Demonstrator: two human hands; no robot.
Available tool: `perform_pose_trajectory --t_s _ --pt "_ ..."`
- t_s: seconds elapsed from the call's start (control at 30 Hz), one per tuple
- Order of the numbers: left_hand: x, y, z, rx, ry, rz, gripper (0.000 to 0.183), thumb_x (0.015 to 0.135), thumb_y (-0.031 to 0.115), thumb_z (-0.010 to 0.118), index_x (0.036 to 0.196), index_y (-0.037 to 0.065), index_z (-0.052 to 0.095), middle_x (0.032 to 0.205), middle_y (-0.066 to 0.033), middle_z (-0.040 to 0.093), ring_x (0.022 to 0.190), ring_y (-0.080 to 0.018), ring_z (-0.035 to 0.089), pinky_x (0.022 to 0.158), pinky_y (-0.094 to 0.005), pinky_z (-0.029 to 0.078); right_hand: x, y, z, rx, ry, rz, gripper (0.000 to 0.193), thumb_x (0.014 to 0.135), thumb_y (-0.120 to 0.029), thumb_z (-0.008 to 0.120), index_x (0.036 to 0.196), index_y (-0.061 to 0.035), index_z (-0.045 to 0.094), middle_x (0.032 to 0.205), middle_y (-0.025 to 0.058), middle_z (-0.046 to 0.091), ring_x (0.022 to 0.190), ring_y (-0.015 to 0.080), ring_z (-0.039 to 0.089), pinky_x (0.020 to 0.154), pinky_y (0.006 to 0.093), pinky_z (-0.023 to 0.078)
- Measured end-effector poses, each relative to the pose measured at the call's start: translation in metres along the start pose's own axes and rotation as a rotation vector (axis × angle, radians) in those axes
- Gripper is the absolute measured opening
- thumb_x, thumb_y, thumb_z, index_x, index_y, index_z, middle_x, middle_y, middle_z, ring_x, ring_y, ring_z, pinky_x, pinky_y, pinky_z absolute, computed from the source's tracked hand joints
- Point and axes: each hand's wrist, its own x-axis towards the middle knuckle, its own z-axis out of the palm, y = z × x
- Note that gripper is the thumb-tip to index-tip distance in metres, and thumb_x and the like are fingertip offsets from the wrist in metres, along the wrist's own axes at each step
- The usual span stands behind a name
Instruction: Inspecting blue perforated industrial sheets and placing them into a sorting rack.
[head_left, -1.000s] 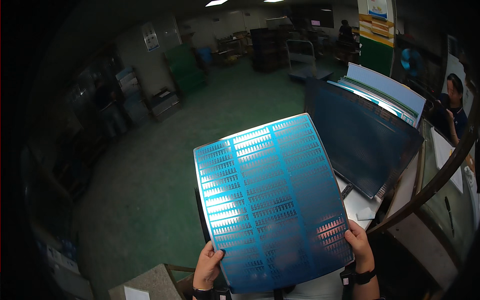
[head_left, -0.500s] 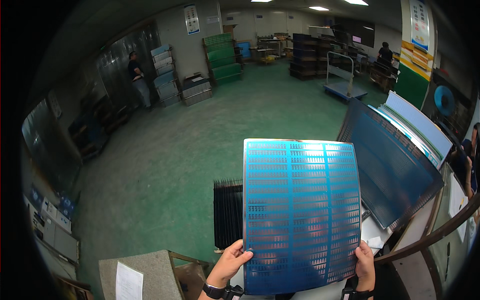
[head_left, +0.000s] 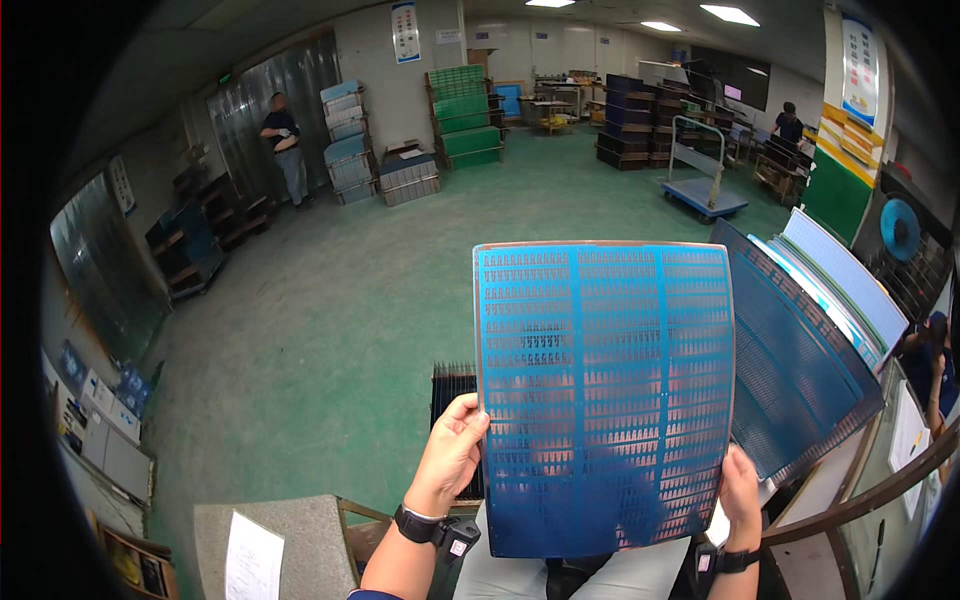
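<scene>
A large blue circuit board panel (head_left: pixel 610 390), covered in rows of small copper-coloured patterns, is held up before me, its face toward me. My left hand (head_left: pixel 455 445) grips its left edge, thumb on the face and fingers behind. At the lower right edge my right hand (head_left: pixel 739 485) is closed on the panel, its fingers partly hidden behind it. Both wrists wear black bands with small devices. Just right of the panel, a stack of dark blue panels (head_left: pixel 800 350) leans at a slant. Behind the panel's left edge shows a black slotted rack (head_left: pixel 452 385), mostly covered.
Lighter panels (head_left: pixel 845 265) lean behind the dark ones. A grey board with a paper sheet (head_left: pixel 252 560) lies at lower left. A curved brown rail (head_left: pixel 850 505) borders the right. Farther off are a blue trolley (head_left: pixel 705 195), panel racks (head_left: pixel 465 115) and a standing person (head_left: pixel 285 145).
Both hands have raised the panel, and its lit sheen has faded. My legs now show beneath it. The view has shifted slightly, and the standing person at the back has turned.
</scene>
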Motion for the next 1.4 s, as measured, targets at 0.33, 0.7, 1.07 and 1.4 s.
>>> perform_pose_trajectory --t_s 0.33,0.7,1.07,1.4 --pt "0.004 -0.003 -0.008 0.143 0.031 0.241 0.01 0.087 0.005 0.06 0.098 0.005 0.06 0.107 -0.0075 0.062 0.1 -0.0107 0.056 0.086 -0.0228 0.043 0.072 -0.057 0.043 -0.073 0.041 -0.376 0.01 0.091 -0.008 0.053 0.101 -0.0084 0.053 0.133 0.0081 0.047 0.122 0.018 0.043 0.103 0.0355 0.032" --pt "0.0 -0.003 -0.002 0.065 0.157 0.069 0.019 0.088 0.007 0.06 0.106 0.004 0.059 0.097 -0.0079 0.065 0.087 -0.0124 0.062 0.075 -0.0259 0.054 0.063 -0.061 0.081 0.205 -0.052 -0.233 0.047 0.1 -0.026 0.029 0.142 -0.0057 0.025 0.125 0.0154 0.052 0.107 0.0209 0.057 0.094 0.0326 0.049" --pt "-0.04 -0.046 -0.023 -0.079 -0.027 0.068 0.051 0.098 0.031 0.036 0.142 0.007 0.024 0.129 -0.0153 0.046 0.11 -0.0255 0.054 0.088 -0.0382 0.05 0.072 -0.005 0.039 0.371 -0.06 -0.158 0.044 0.096 -0.013 0.041 0.136 0.0048 0.033 0.125 0.0129 0.052 0.11 0.016 0.053 0.094 0.0288 0.043" --pt "-0.055 -0.075 0.016 -0.332 0.11 -0.057 0.052 0.093 0.02 0.053 0.138 0.007 0.029 0.132 -0.0099 0.045 0.121 -0.0271 0.045 0.099 -0.0467 0.041 0.039 -0.012 0.12 0.586 -0.14 -0.104 0.04 0.095 -0.012 0.046 0.133 -0.0045 0.037 0.13 0.0103 0.048 0.116 0.0239 0.051 0.095 0.0402 0.045"
